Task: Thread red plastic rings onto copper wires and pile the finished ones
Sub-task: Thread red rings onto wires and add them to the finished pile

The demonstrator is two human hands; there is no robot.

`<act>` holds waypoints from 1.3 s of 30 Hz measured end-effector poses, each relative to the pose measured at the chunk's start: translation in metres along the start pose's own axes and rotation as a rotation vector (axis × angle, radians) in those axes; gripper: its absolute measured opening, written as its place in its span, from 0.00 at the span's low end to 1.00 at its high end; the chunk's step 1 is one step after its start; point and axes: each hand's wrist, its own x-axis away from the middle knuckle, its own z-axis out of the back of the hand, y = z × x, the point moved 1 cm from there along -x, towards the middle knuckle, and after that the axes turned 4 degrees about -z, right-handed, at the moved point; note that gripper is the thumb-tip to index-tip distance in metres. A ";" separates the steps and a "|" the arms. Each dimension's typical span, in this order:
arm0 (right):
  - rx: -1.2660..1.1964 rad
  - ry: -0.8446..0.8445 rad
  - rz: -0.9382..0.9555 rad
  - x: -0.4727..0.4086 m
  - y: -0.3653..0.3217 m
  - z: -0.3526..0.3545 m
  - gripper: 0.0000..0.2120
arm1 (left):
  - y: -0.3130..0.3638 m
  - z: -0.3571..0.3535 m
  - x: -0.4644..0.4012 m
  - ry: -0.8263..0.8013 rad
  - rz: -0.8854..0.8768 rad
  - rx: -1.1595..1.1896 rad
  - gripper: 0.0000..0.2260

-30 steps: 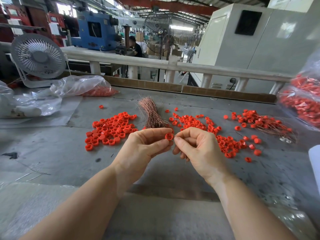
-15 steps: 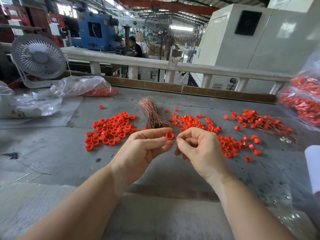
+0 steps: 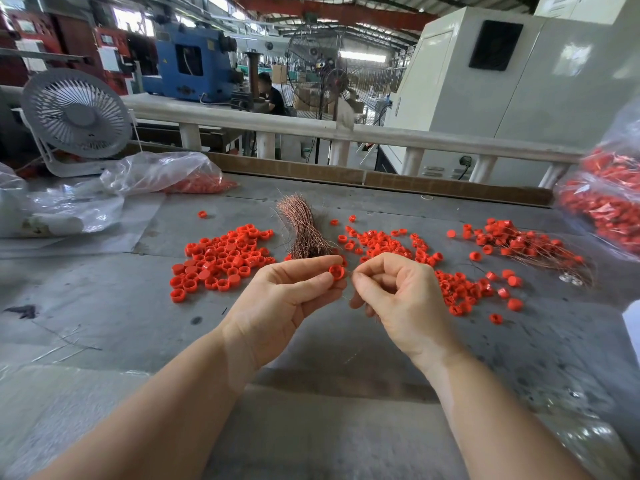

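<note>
My left hand [image 3: 287, 296] pinches one red plastic ring [image 3: 336, 271] between thumb and forefinger above the grey table. My right hand [image 3: 398, 296] sits just to its right, its thumb and forefinger pinched on a thin copper wire [image 3: 349, 271] whose tip points at the ring. The wire is barely visible. A bundle of copper wires [image 3: 304, 230] lies behind the hands. Loose red rings [image 3: 221, 258] are heaped to the left, with more rings [image 3: 391, 244] to the right. A pile of rings threaded on wires [image 3: 526, 244] lies at the far right.
A clear bag of red rings [image 3: 166, 174] and crumpled plastic [image 3: 52, 209] lie at the back left by a white desk fan [image 3: 76, 116]. Another bag of red parts [image 3: 609, 202] stands at the right edge. A low wooden edge [image 3: 381, 178] and a white rail [image 3: 381, 133] bound the table's far side.
Both hands stay close together above the table. The right hand's pinched fingers have drawn slightly away from the ring, leaving a small gap.
</note>
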 end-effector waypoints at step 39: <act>-0.239 -0.162 -0.124 -0.001 -0.002 0.003 0.13 | 0.002 -0.002 0.004 -0.070 -0.050 -0.031 0.09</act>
